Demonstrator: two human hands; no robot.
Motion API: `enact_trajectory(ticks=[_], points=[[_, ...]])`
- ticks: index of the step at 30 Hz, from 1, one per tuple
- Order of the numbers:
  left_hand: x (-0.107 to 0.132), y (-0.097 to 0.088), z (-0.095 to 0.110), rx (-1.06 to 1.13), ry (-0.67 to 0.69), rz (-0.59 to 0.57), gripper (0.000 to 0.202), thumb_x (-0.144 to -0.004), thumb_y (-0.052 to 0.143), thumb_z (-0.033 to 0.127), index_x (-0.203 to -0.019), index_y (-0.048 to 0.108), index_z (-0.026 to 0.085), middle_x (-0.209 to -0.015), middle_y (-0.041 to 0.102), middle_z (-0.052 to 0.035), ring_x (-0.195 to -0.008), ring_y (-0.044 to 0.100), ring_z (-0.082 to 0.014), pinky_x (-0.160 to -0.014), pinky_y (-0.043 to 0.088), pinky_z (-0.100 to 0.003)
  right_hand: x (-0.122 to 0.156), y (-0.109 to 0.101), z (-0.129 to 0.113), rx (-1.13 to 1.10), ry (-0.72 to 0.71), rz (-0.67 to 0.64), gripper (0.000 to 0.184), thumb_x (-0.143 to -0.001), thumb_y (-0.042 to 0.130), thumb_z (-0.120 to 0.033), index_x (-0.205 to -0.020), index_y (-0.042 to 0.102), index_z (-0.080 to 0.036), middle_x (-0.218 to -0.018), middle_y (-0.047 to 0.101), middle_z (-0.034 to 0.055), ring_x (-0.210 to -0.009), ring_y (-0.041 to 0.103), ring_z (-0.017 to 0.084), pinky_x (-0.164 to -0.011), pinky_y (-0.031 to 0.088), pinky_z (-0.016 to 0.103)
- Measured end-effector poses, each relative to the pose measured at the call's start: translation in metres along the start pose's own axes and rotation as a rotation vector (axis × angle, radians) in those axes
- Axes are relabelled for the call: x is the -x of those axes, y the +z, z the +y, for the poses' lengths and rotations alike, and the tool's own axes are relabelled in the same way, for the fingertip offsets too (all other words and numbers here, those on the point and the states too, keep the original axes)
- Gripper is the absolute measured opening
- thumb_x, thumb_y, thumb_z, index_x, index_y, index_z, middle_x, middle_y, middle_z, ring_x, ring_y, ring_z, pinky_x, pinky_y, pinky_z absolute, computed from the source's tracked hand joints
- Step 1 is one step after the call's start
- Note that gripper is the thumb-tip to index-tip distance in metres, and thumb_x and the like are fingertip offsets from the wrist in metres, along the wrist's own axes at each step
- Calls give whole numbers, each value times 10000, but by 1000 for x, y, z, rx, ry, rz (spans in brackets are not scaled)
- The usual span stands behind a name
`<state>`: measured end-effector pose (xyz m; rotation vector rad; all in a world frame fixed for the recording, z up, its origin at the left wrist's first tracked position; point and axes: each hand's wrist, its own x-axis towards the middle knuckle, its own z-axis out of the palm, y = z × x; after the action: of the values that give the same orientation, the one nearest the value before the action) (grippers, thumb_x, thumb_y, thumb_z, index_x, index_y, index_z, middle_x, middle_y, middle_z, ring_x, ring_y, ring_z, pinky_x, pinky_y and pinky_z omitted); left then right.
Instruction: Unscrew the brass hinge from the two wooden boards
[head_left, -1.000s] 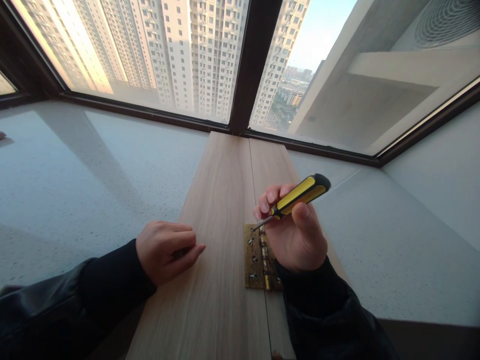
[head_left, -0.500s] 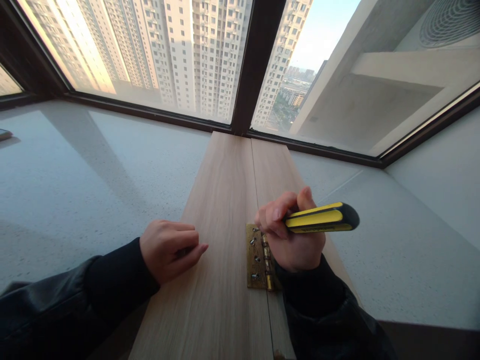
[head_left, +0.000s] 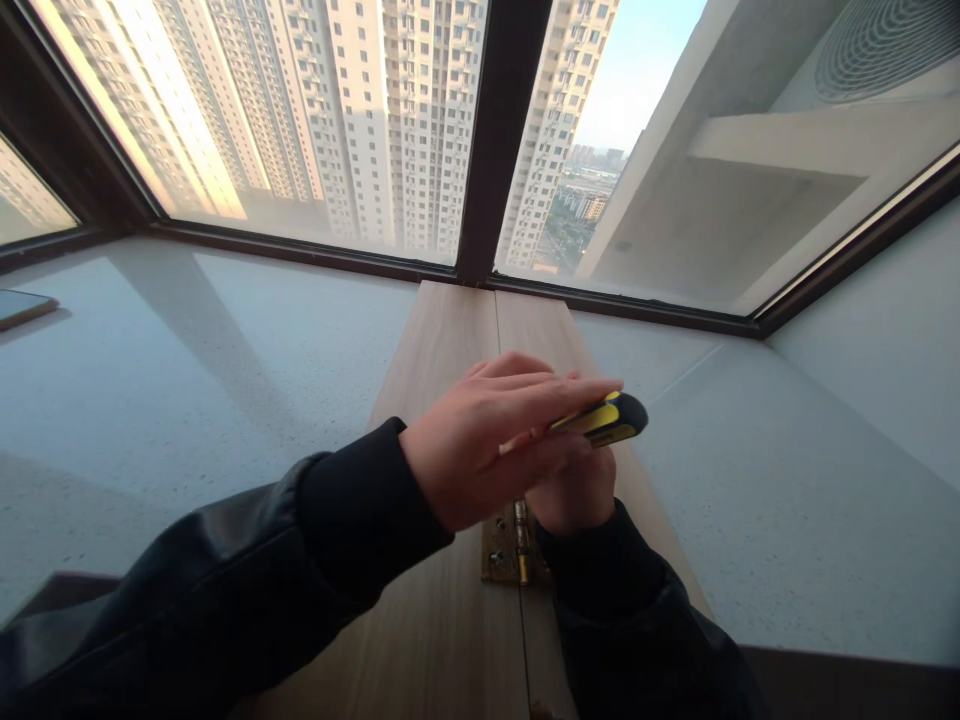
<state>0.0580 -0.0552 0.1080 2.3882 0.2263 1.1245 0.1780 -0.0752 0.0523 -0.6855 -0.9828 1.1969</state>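
Note:
My left hand (head_left: 487,430) reaches across above my right hand (head_left: 574,490), its fingers stretched out over the yellow and black screwdriver (head_left: 604,418). Whether the left fingers grip the handle is unclear. The right hand lies under it, mostly hidden, its fingers curled near the screwdriver. A brass hinge (head_left: 506,550) with screws sits across the seam of two light wooden boards (head_left: 450,340), just below both hands and partly covered by them. The screwdriver's tip is hidden.
The boards lie on a pale speckled windowsill (head_left: 187,350) that runs up to a dark window frame (head_left: 480,150). A flat phone-like object (head_left: 26,305) rests at the far left. High-rise buildings show through the glass.
My left hand has left the board and moved right, over the right hand and the screwdriver. The screwdriver handle has dropped lower and now points right. The view has shifted a little.

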Motion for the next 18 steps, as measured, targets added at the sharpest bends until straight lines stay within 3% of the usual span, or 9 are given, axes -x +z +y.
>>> enact_trajectory(ticks=[4, 7, 10, 13, 15, 18], points=[[-1, 3, -8, 18, -49, 59, 221, -874, 522, 212, -1061, 615, 139, -930, 648, -73, -907, 575, -178, -807, 486, -306, 0, -2, -2, -7, 19, -7, 502, -813, 557, -552, -575, 375, -149, -467, 310, -24, -381, 282, 71, -346, 231, 174], [0, -3, -5, -67, -9, 10, 288, -858, 558, 230, -1140, 574, 173, -919, 654, -59, -858, 572, -168, -776, 485, -299, 2, -1, -2, 22, 22, 22, 387, -798, 579, -453, -607, 459, -139, -510, 393, -3, -428, 367, 84, -383, 293, 175], [-5, -12, 2, -185, -5, -55, 397, -850, 564, 219, -1238, 494, 175, -989, 645, -72, -847, 576, -159, -749, 477, -279, 0, -2, 1, 49, -7, 116, 309, -793, 585, -387, -647, 508, -126, -610, 479, 23, -552, 471, 102, -495, 393, 186], [-10, -21, 8, -324, 10, -82, 295, -855, 546, 198, -1148, 544, 165, -952, 650, -65, -838, 587, -161, -729, 462, -271, -2, -5, -1, 56, -45, 240, 363, -825, 557, -444, -658, 517, -124, -649, 505, 32, -581, 490, 102, -516, 408, 186], [-11, -28, 11, -423, 24, -105, 204, -860, 546, 236, -1049, 582, 168, -855, 653, -41, -785, 590, -159, -711, 446, -274, -2, -9, -10, 51, -48, 282, 406, -824, 556, -497, -663, 511, -127, -652, 514, 35, -566, 493, 106, -509, 412, 196], [-10, -38, 14, -572, 29, -137, 214, -851, 560, 359, -953, 596, 174, -729, 622, -8, -662, 568, -140, -666, 411, -271, 2, -20, -37, 63, -17, 247, 397, -774, 635, -484, -660, 504, -127, -669, 526, 50, -573, 515, 132, -514, 428, 224]])
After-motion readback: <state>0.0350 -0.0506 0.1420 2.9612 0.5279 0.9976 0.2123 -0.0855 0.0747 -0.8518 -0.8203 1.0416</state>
